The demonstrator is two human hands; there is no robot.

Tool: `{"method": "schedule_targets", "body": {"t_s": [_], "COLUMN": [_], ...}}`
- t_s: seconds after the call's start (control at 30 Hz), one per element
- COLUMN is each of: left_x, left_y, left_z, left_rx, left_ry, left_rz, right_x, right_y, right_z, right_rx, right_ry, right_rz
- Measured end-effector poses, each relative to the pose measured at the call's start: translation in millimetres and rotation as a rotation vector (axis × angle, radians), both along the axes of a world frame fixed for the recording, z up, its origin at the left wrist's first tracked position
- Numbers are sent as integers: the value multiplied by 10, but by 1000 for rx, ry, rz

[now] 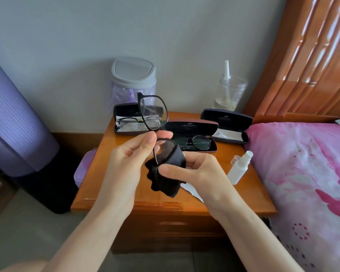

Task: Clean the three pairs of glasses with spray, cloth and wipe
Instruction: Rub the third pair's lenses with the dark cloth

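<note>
1. Rear left corner of the nightstand (110, 185): open left case (126, 110) holding the second pair (126, 121).
2. Left hand (126, 158): raised above the nightstand's centre, with thumb and fingers pinching the black-framed glasses (154, 114) at the bridge. One lens stands upward.
3. Black cloth (165, 179): wrapped around the lower lens, loose end hanging.
4. Right hand (196, 169): just beside the left, with thumb and fingers clamping the cloth onto that lens.
5. Centre rear: open middle case (192, 127) holding the third pair (200, 142).
6. Rear right corner: open right case (226, 118) with white lining cloth inside.
7. Right edge: spray bottle (239, 167), with a clear cap (235, 160) just beside it.
</note>
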State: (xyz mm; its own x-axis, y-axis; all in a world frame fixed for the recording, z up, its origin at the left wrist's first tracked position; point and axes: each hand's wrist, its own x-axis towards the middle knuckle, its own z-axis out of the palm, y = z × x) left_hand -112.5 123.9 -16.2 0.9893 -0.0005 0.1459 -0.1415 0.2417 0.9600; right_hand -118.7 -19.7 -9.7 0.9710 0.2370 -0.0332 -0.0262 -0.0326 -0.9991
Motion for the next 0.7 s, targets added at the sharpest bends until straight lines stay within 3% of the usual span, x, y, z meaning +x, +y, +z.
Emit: {"method": "schedule_targets", "body": {"t_s": [0.33, 0.53, 0.7], "left_x": [-33, -13, -19], "left_y": [-30, -17, -21], "left_z": [-21, -52, -48], "left_rx": [30, 49, -5], "left_ry": [-12, -36, -6], "left_rz": [-24, 27, 60], "right_x": [38, 2, -63], "right_y": [145, 85, 21], "right_z": [-29, -49, -88], "right_rx": [258, 196, 115], "right_ry": [68, 16, 25], "right_rz": [-134, -191, -117]}}
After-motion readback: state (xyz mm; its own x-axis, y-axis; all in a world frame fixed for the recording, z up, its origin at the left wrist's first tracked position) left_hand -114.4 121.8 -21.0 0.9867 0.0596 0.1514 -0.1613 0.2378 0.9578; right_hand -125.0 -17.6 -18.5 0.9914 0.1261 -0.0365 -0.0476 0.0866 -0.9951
